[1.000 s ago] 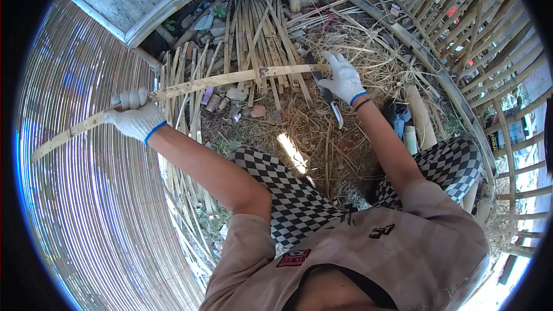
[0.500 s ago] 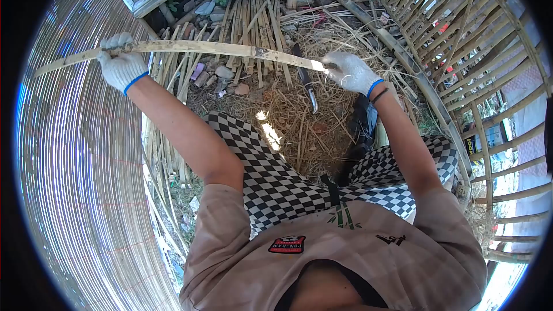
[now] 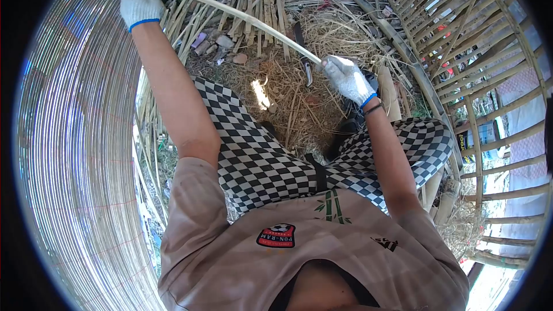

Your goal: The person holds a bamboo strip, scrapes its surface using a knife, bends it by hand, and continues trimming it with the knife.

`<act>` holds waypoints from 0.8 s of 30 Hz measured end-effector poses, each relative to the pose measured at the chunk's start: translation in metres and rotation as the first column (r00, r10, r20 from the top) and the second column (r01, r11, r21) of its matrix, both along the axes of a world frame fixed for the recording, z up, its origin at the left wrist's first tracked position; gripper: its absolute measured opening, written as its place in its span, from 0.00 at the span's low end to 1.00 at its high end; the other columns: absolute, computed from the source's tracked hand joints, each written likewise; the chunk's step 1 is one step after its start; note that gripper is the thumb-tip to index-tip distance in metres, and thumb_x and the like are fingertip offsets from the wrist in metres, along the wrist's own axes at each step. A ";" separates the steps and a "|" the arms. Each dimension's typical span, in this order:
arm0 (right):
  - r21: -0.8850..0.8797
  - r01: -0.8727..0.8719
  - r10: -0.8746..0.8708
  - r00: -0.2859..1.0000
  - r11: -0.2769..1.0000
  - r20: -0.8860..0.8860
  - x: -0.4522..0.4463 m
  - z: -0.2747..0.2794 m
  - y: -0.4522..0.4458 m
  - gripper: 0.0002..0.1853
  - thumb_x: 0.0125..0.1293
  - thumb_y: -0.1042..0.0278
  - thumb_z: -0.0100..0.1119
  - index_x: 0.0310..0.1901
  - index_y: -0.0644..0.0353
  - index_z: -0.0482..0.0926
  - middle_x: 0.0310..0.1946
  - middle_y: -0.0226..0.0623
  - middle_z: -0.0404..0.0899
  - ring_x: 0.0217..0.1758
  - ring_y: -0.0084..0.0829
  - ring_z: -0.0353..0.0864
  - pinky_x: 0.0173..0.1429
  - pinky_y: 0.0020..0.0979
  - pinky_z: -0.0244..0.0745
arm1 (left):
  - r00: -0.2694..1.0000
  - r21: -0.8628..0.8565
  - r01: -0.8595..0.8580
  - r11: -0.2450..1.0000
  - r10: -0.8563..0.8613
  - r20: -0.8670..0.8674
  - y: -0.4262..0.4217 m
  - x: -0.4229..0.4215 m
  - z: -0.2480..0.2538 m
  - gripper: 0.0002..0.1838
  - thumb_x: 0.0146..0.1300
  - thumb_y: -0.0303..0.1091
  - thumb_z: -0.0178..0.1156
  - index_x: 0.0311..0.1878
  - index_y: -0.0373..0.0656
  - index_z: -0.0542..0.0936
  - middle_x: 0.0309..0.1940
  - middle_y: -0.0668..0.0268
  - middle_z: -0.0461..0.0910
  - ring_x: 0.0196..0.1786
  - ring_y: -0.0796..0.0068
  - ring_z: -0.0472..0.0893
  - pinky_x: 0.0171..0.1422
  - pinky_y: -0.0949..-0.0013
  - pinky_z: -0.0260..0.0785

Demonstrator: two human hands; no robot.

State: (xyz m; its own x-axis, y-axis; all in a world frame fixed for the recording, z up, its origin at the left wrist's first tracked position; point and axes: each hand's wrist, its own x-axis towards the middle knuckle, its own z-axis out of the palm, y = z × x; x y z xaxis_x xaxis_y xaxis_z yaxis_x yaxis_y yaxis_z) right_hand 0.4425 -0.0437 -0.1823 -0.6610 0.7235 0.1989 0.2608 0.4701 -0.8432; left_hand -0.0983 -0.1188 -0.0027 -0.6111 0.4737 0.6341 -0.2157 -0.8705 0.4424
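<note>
A long, thin bamboo strip stretches between my two gloved hands, bowed and seen on its narrow edge. My left hand, in a white knit glove with a blue cuff, is closed around it at the upper left, and its far end sticks out beyond. The near end sits in the closed fingers of my right hand, gloved alike. Just left of that hand, a knife with a dark blade lies on the straw-covered ground, apart from both hands and partly behind the strip.
Split bamboo pieces lie heaped ahead. Shavings cover the ground. A slatted bamboo frame rises at the right, and a screen of thin slats stands at the left. My checkered trousers frame the floor in front.
My left hand has moved up and forward with the strip, now slanting down to the right. The strip has turned from its broad face to its edge. My right hand stays closed on its end.
</note>
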 end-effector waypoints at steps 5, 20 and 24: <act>-0.282 -0.032 0.035 0.999 0.959 0.007 -0.008 0.023 -0.006 0.24 0.79 0.44 0.52 0.35 0.57 0.83 0.17 0.26 0.74 0.18 0.18 0.71 0.23 0.25 0.63 | 0.999 -0.147 -0.037 0.988 0.032 -0.040 0.008 0.042 -0.005 0.18 0.77 0.23 0.46 0.66 0.26 0.65 0.59 0.44 0.72 0.64 0.42 0.76 0.75 0.36 0.69; -0.587 -0.107 0.027 0.989 0.802 -0.143 -0.053 0.013 0.010 0.27 0.77 0.38 0.55 0.31 0.55 0.77 0.14 0.20 0.64 0.12 0.16 0.58 0.16 0.24 0.51 | 0.986 -0.687 0.000 0.726 -0.113 -0.120 0.083 0.158 -0.044 0.24 0.77 0.26 0.53 0.71 0.31 0.62 0.56 0.46 0.79 0.55 0.47 0.84 0.65 0.46 0.81; -0.592 -0.022 -0.001 0.999 0.806 -0.037 -0.069 0.009 0.015 0.28 0.78 0.39 0.53 0.29 0.56 0.77 0.14 0.22 0.65 0.11 0.18 0.59 0.16 0.25 0.52 | 0.996 -0.839 -0.038 0.543 -0.046 -0.076 0.120 0.139 -0.078 0.15 0.76 0.26 0.56 0.61 0.32 0.71 0.53 0.49 0.82 0.53 0.53 0.85 0.61 0.49 0.84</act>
